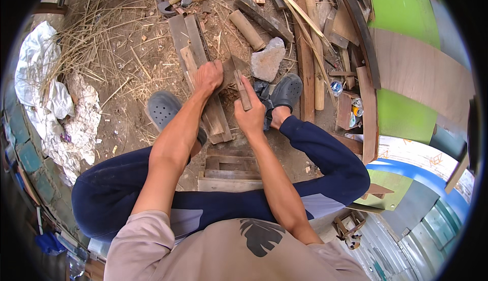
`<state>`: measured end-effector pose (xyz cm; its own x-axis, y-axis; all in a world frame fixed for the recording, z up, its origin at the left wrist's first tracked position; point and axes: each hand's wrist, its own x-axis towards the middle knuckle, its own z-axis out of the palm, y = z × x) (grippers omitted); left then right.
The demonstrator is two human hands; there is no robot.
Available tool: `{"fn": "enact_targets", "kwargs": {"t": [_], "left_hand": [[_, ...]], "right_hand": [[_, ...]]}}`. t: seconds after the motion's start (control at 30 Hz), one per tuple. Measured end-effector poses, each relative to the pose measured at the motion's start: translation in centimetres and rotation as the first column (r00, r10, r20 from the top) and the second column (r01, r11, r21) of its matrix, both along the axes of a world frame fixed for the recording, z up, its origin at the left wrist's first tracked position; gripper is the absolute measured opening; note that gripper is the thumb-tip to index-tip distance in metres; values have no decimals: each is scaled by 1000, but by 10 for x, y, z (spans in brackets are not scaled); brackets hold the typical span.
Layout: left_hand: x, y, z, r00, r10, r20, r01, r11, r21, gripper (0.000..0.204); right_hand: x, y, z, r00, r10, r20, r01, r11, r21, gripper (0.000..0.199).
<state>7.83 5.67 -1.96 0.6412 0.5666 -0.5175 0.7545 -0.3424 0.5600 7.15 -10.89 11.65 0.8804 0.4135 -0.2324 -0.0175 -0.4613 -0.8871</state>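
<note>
My right hand (250,112) is wrapped round the wooden handle of a knife (242,89), and its broad dark blade points away from me. Just left of it, my left hand (209,76) is closed in a fist above a long weathered board (216,112). What that fist holds is hidden under its fingers. A narrower pale wood strip (189,60) lies along the board and passes beneath my left wrist. The blade's side sits close to my left knuckles; whether they touch I cannot tell.
My feet in grey clogs (163,109) flank the board. A concrete lump (268,58) and a bamboo piece (247,31) lie beyond the knife. A hammer (165,7) rests at the far end. Long timbers (306,52) lie right, dry straw (109,37) and white sheeting (38,62) left.
</note>
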Motion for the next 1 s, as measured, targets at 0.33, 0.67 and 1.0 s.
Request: {"fn": "enact_targets", "kwargs": {"t": [0.33,0.67,1.0], "left_hand": [[-5,-9,9,1000,23,-22,-22,1000,7,62],[4,-6,29,997,46,-57,-46,999,-3,62],[-5,-13,15,997,49,-59,-49,999,3,62]], "right_hand": [[-39,-44,81,994,111,-13,-111,990,-82,63],[-78,-77,143,991,122,-47,-128,979,-160,62],[-9,-13,41,989,124,77,-119,991,-63,64]]}}
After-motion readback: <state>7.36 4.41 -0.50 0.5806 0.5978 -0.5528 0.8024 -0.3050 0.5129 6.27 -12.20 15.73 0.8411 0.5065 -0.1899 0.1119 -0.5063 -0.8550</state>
